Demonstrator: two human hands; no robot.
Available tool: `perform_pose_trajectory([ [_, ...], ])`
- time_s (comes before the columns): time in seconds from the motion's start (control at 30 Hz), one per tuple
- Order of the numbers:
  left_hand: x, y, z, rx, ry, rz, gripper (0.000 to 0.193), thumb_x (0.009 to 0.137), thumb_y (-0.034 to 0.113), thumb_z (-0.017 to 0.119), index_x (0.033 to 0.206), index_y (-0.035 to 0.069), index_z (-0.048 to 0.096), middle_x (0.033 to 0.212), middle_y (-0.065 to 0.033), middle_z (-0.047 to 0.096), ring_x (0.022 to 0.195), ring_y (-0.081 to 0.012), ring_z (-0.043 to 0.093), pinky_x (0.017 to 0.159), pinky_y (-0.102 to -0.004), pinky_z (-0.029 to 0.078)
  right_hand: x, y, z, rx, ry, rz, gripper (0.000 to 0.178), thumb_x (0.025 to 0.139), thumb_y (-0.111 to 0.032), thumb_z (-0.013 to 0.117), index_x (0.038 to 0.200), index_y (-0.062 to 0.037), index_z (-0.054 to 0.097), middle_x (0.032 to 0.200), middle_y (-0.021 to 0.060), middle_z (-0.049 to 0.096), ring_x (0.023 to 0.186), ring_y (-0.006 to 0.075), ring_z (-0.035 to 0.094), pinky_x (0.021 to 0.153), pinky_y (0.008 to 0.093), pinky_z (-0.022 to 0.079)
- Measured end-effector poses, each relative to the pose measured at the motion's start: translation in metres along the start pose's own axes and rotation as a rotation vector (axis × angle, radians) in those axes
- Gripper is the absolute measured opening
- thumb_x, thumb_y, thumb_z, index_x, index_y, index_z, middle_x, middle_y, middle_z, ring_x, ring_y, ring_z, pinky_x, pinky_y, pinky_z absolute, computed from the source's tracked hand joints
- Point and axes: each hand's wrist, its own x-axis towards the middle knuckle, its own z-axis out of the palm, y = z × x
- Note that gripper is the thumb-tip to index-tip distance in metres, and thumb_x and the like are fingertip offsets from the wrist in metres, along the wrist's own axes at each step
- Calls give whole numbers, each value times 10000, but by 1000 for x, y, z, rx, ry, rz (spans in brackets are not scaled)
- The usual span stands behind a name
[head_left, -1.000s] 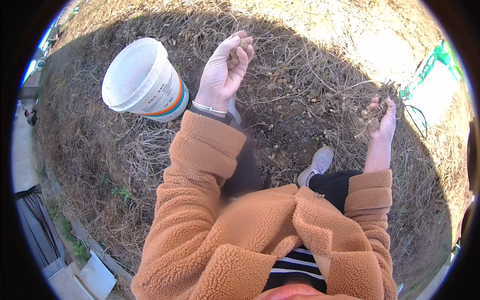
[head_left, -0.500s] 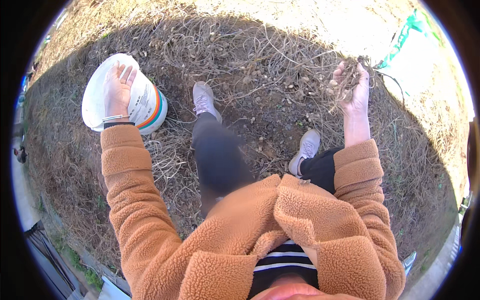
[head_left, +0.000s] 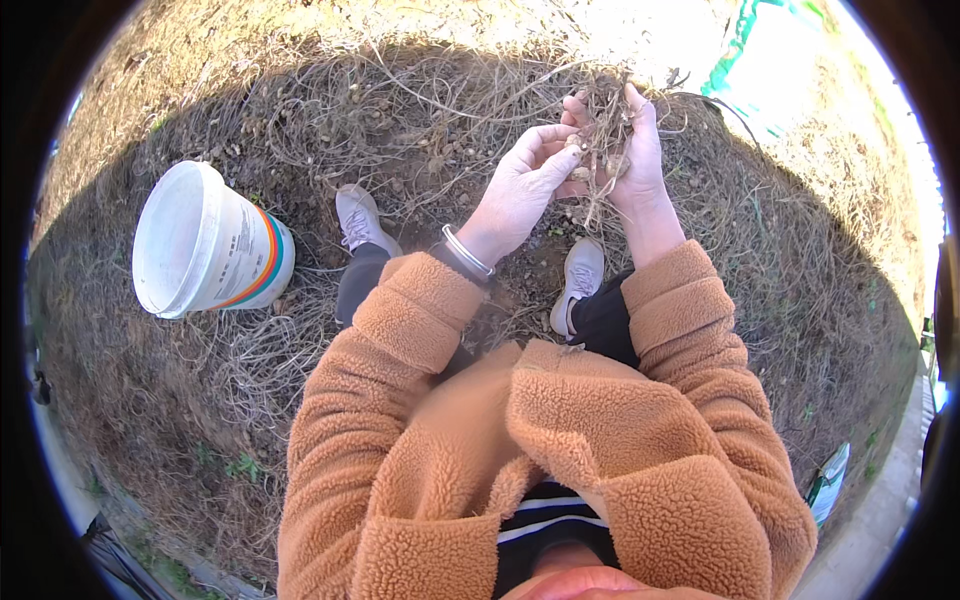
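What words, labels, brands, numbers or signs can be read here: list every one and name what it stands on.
White plastic bucket with orange and teal stripes: dark printing on its side, too small and blurred to read.
White sheet-like thing with green edging, upper right: washed out by sunlight; no lettering can be made out.
Green-and-white flat packet, lower right: too small to read any print.
Nothing is legible enough to quote.

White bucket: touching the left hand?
Apart. The head view shows the left hand at the plant bunch in the right hand, with the left shoe and straw-strewn ground between left hand and white bucket.
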Motion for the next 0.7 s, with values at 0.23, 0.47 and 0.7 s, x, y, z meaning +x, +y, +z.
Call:
perform_pose_trajectory([
  [0.23,16,-11,-10,-261,-71,-49,201,957,137,570,1147,77,544,950,7,598,772,-64,593,737,-226,539,4,3,-9,-14,41,-56,334,963,-329,513,1056,-14,574,847,135,666,708,220,676,653,350,588],
  [0.47,13,2,-28,-111,-248,-118,272,983,131,519,1234,34,559,831,6,585,681,-70,523,639,-206,455,5,5,-10,-6,94,113,473,966,-421,417,1020,21,577,712,63,620,601,168,615,504,317,552],
  [0.7,7,5,-31,-181,-318,-149,273,978,129,523,1228,23,555,789,4,575,655,-61,497,613,-192,433,-3,5,-3,35,-24,228,428,970,-363,442,981,46,567,643,43,593,539,144,591,500,294,547],
])
